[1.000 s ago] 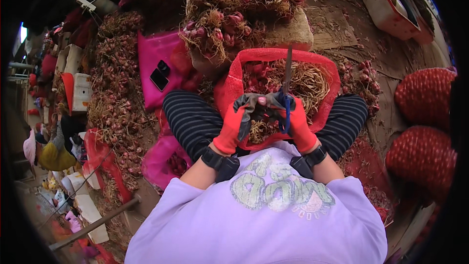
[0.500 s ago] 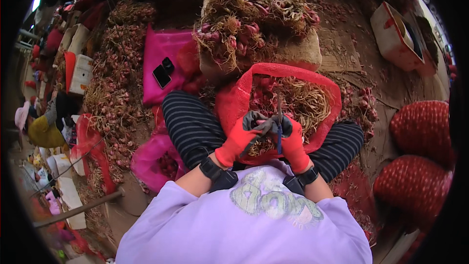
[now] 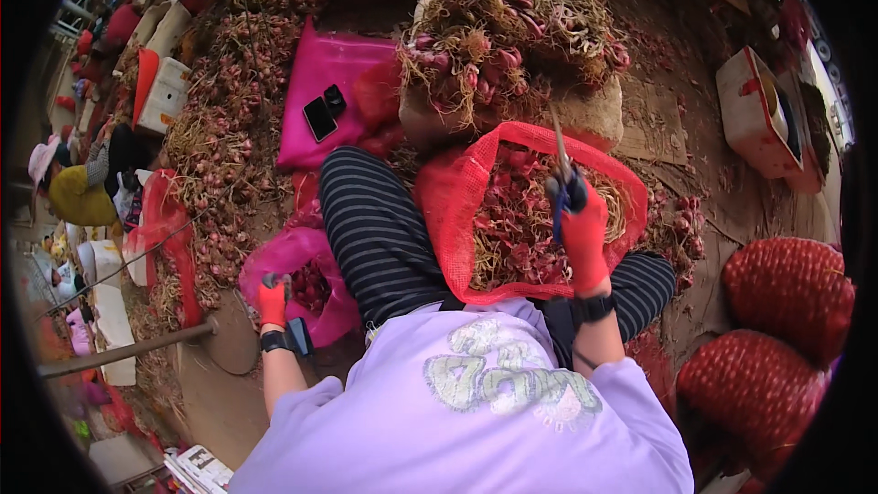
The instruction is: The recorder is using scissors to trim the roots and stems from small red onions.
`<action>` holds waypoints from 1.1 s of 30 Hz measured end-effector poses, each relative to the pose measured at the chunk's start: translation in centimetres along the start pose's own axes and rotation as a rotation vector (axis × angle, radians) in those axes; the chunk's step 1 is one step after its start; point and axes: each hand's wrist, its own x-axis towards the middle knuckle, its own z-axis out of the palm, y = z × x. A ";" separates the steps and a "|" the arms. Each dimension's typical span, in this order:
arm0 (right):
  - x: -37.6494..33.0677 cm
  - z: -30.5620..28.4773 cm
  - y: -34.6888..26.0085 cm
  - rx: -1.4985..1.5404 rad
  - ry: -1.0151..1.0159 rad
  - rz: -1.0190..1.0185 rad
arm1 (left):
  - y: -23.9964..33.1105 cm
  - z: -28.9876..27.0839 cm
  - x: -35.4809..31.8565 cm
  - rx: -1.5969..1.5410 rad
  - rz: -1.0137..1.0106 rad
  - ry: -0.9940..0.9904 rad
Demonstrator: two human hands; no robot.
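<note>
My right hand [image 3: 583, 227], in a red glove with dark fingers, is closed round the blue handles of scissors [image 3: 561, 160]. Their blades point away from me, over the far side of an open red mesh bag [image 3: 445, 236] between my legs. Inside that bag lie reddish shallot skins and dry tops. Off to the left, my left hand [image 3: 273, 302], gloved alike, is at the near left edge of a pink mesh bag [image 3: 265, 265] with shallots [image 3: 308, 287] in it. Its small dark fingertips do not show whether they hold anything.
A heap of shallots with dry stalks [image 3: 494, 32] lies on a pale block [image 3: 599, 110] ahead. Left of it, a phone [image 3: 319, 118] rests on pink sheeting [image 3: 340, 59]. Full red mesh sacks [image 3: 786, 288] stand right, below a white box [image 3: 754, 119]. More shallots [image 3: 219, 119] spread left.
My hands have parted. The left has moved from over the red bag to the pink bag; the right has risen slightly to the right with the scissors. The view has shifted a little.
</note>
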 end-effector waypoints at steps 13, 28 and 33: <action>3.5 1.0 3.1 0.436 0.093 -0.027 | 23.0 13.6 -12.3 -0.425 0.457 -0.742; -6.9 -0.5 3.7 1.106 -0.096 0.491 | 22.7 30.9 -16.6 -0.699 0.094 -1.661; -5.9 -0.2 1.0 0.834 -0.105 0.342 | 19.3 29.5 -15.1 -0.554 -0.014 -1.422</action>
